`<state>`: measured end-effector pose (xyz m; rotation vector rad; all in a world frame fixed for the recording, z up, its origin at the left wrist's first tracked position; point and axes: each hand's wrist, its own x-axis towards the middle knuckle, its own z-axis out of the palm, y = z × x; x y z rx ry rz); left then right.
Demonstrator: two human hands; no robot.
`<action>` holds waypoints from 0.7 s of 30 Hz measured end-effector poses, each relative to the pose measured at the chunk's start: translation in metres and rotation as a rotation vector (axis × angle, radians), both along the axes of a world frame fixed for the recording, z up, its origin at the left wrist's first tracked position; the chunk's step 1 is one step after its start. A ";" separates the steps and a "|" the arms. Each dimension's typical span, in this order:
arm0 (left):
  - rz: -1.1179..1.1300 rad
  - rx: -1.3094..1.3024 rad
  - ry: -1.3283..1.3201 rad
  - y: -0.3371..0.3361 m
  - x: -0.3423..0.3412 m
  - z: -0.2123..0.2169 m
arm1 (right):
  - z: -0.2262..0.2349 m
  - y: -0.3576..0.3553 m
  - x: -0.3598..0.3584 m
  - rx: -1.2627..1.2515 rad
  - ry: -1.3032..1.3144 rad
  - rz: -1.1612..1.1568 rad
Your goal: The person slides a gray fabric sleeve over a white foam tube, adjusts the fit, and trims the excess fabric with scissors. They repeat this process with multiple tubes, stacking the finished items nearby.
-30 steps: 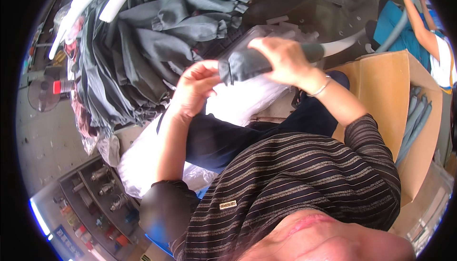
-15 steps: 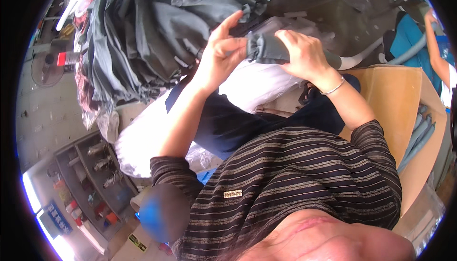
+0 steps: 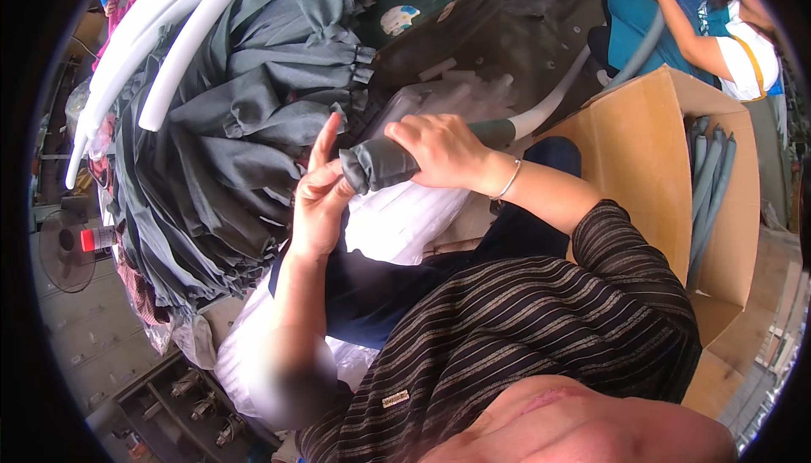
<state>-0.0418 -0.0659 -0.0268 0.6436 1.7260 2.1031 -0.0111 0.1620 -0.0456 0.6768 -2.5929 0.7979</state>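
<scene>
The cardboard box (image 3: 667, 184) stands open at the person's right, and inside it, against its far wall, grey covered tubes (image 3: 705, 184) stand packed side by side. At lower left sits a dark compartment tray (image 3: 182, 395) with small metal parts in its sections (too blurred to name).

Now the hands. The right hand (image 3: 439, 152) is wrapped firmly around a tube in a grey fabric sleeve (image 3: 380, 167), fingers curled over the top, a thin bracelet at the wrist. The tube's bare white length (image 3: 553, 104) curves away past the hand toward the box's near edge. The left hand (image 3: 321, 197) is half open: forefinger pointing up, the other fingertips pinching at the sleeve's gathered end, so both hands meet right there, above the lap.

Behind them hangs a big heap of grey fabric covers (image 3: 245, 117), with white foam tubes (image 3: 169, 32) lying across its top. Room is tight: heap left, box right, a white plastic bag (image 3: 397, 226) just under the hands. Another person (image 3: 718, 32) works at upper right, well apart.
</scene>
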 end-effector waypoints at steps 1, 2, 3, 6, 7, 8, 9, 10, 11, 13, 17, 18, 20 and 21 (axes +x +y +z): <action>-0.016 0.026 -0.054 0.000 -0.001 0.001 | 0.000 0.000 0.000 0.003 0.004 0.010; -0.031 0.052 -0.107 0.000 -0.003 0.003 | 0.000 0.000 -0.001 0.005 0.009 0.022; -0.044 0.077 -0.161 0.000 -0.004 0.005 | 0.000 0.001 -0.002 0.007 0.014 0.034; 0.028 -0.546 0.434 -0.004 -0.009 0.007 | -0.001 0.007 -0.005 0.149 0.036 0.037; 0.056 -0.736 0.646 -0.007 -0.009 0.005 | -0.001 0.009 -0.009 0.197 0.086 0.019; 0.071 -0.801 0.732 -0.007 -0.007 0.004 | 0.001 0.010 -0.010 0.229 0.114 0.002; 0.094 -0.872 0.757 -0.003 -0.004 0.007 | 0.004 0.012 -0.013 0.261 0.141 -0.014; 0.058 -0.819 0.731 -0.004 -0.006 0.003 | 0.003 0.012 -0.014 0.279 0.128 -0.007; 0.029 -0.773 0.701 -0.005 -0.009 -0.001 | 0.001 0.011 -0.013 0.291 0.113 0.008; -0.131 -0.476 0.336 -0.008 -0.009 -0.006 | -0.003 0.007 -0.010 0.222 0.093 0.031; -0.330 -0.008 -0.203 -0.005 -0.001 -0.002 | 0.009 0.001 -0.012 0.129 0.179 0.027; -0.330 -0.090 -0.193 -0.005 0.000 -0.002 | 0.006 0.001 -0.013 0.152 0.154 0.042; -0.282 -0.471 0.220 -0.012 -0.001 -0.012 | -0.007 0.002 -0.012 0.211 0.110 0.113; -0.238 -0.751 0.530 -0.014 0.001 -0.015 | -0.014 0.001 -0.011 0.240 0.089 0.148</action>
